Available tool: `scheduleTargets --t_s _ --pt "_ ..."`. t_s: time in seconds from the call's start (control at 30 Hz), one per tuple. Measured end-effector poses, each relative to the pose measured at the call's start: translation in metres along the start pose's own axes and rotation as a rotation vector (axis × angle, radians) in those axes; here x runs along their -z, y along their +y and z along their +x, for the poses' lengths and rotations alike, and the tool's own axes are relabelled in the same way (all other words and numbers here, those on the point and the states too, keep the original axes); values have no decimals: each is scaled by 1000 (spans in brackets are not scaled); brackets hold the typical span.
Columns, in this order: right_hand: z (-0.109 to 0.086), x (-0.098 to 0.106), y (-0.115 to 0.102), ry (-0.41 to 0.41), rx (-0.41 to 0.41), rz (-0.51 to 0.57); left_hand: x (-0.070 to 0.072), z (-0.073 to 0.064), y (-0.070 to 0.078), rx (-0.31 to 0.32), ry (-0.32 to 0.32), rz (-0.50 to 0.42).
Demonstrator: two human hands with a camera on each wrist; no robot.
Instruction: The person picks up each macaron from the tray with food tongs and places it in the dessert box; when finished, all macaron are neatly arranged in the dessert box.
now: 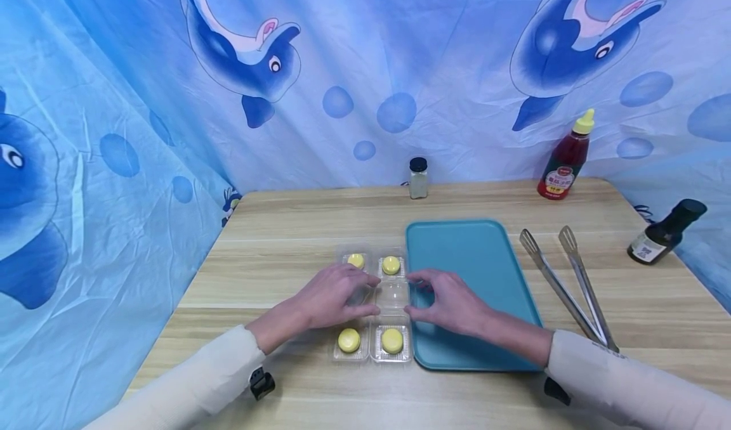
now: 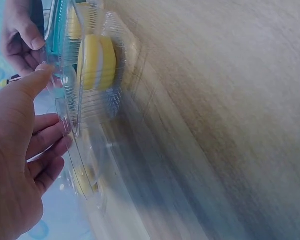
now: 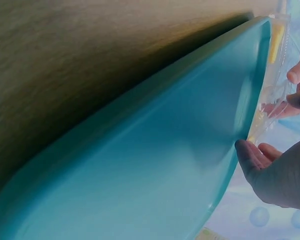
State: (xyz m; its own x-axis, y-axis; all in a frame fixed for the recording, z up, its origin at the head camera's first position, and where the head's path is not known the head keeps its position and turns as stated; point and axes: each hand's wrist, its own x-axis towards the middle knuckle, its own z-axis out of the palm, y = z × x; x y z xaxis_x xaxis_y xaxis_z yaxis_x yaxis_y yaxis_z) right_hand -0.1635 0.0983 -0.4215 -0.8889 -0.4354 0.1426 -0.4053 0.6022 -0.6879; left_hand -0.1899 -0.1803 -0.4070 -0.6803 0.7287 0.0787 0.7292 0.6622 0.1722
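Observation:
Several clear plastic boxes [image 1: 393,356] sit in a block, with round yellow macarons [image 1: 392,340] inside the front and back ones. Between those, a clear plastic lid [image 1: 392,295] spans the gap between my two hands. My left hand [image 1: 334,295] holds the lid's left edge, thumb at the near corner and fingers at the far one. Opposite it, my right hand [image 1: 451,303] holds the right edge the same way, above the blue tray's left rim. The left wrist view shows a macaron [image 2: 97,62] side-on in its box, beside the left thumb [image 2: 37,82].
Right of the boxes lies a blue tray [image 1: 474,246], under my right forearm. Metal tongs [image 1: 571,290] lie spread beyond it. A dark bottle [image 1: 665,233], a red sauce bottle [image 1: 565,163] and a small black-capped jar [image 1: 419,179] stand along the right and back edges.

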Motion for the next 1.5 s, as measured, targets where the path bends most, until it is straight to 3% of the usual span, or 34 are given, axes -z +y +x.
scheduleTargets --t_s 0.43,0.97,1.5 --pt "0 5 1 -51 -33 32 2 0 2 -1 -8 -24" --pt "4 7 -1 -43 -62 37 5 2 0 -3 10 -9" --pt "0 7 -1 -30 -26 52 6 1 1 -10 8 -7"
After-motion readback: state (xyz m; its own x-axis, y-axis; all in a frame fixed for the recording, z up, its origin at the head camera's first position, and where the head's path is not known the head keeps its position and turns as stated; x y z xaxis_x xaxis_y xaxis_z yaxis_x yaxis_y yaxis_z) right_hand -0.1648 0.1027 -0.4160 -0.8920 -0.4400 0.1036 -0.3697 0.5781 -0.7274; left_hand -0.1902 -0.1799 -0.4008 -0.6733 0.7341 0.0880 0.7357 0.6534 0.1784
